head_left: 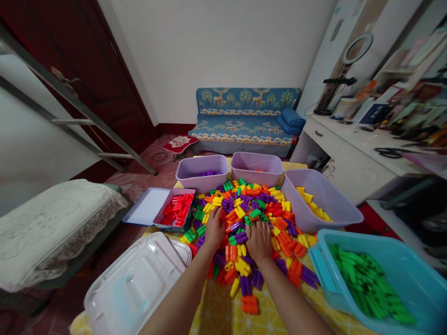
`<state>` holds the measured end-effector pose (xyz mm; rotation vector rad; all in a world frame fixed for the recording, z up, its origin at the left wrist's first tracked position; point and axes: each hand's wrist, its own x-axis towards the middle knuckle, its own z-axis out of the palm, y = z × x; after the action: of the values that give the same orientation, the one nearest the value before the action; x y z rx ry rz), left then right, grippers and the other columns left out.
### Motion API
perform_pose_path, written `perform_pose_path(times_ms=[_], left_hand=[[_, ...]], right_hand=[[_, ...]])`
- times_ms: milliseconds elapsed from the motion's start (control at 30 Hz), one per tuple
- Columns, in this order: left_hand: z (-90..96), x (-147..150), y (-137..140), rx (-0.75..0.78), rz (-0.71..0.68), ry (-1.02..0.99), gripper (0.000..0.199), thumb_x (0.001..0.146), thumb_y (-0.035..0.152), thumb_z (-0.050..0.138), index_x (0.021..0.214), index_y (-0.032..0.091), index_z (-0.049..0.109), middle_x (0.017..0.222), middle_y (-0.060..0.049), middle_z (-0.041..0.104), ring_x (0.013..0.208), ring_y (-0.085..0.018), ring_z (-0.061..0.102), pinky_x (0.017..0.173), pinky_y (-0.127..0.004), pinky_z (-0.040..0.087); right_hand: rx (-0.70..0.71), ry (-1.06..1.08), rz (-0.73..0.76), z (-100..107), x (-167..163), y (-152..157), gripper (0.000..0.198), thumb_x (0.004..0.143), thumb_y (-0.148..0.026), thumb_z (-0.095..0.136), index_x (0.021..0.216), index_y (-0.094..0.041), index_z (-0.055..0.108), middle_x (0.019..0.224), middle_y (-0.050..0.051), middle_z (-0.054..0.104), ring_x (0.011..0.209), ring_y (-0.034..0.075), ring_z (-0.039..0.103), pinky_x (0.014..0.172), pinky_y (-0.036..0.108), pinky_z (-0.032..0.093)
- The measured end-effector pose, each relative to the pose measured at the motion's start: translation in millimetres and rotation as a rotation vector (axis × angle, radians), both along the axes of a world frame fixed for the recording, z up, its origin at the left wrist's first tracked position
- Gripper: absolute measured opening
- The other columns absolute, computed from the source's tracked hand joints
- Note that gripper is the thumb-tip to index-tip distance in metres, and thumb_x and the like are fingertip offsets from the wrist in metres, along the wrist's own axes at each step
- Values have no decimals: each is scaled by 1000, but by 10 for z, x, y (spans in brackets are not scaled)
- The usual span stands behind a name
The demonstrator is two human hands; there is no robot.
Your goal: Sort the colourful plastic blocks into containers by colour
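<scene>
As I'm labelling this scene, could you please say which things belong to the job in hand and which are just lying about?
Apparently in use:
- left hand
- right hand
- coloured pieces
- lilac tubs
- turquoise tub
- hinged box
- pale lid, perhaps

Apparently unrelated:
- ring light
- sofa
- ladder
- red-topped stool

Pieces [237, 227] look smooth plstc (semi-gloss), lid [134, 281] v shiny plstc

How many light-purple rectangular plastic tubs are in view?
3: the far-left light-purple tub, holding purple plastic pieces; the far-middle tub beside it; and the right-hand tub, holding yellow plastic pieces. Others could be hidden.
</scene>
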<state>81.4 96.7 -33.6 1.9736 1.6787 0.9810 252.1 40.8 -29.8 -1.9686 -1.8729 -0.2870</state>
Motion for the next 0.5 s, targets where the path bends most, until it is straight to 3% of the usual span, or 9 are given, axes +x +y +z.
perform_pose_path(times_ms=[267, 400, 500], left_hand=[[-38, 50, -46, 17, -42, 205, 52, 92, 24, 41, 143, 14, 43, 147, -15, 47, 138, -27, 42, 115, -46, 34], [-29, 73, -70, 2, -27, 283, 55, 93, 26, 40, 146, 13, 41, 148, -18, 45, 139, -28, 40, 114, -47, 33], [-16, 77, -69, -14, -24, 307, 56, 93, 28, 41, 147, 12, 39, 147, -19, 46, 138, -29, 41, 112, -47, 34]], right_hand=[[4, 148, 28, 3, 50, 31, 33, 97, -34, 39, 100, -15, 66, 102, 14, 66, 103, 27, 55, 101, 42, 36], [108, 507, 53, 54, 146, 123, 25, 90, -32, 45, 96, -19, 66, 95, 10, 66, 92, 25, 59, 87, 38, 46], [246, 718, 31, 214, 182, 217, 22, 86, -27, 46, 94, -18, 64, 96, 10, 64, 89, 22, 60, 84, 36, 49]])
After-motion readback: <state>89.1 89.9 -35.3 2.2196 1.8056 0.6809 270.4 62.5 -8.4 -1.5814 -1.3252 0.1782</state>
